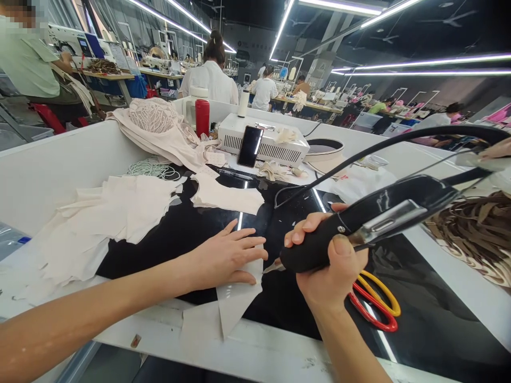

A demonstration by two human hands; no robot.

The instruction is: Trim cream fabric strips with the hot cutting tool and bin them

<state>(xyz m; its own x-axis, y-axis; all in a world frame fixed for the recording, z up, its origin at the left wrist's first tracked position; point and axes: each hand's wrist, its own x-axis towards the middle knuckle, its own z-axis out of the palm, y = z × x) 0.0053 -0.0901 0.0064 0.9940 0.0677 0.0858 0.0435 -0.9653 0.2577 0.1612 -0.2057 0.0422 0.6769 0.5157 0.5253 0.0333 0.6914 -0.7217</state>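
By the worktop's front edge (285,343), the cream fabric piece (236,306) runs front to back beneath the spread left hand (229,258), while the right hand (333,274), wrapped round a black handheld tool (373,205), holds its pointed metal tip (273,267) at the piece's right side.

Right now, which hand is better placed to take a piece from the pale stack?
Probably the left hand: it is nearer the stack and only lies spread on the fabric, while the right hand grips the black tool.
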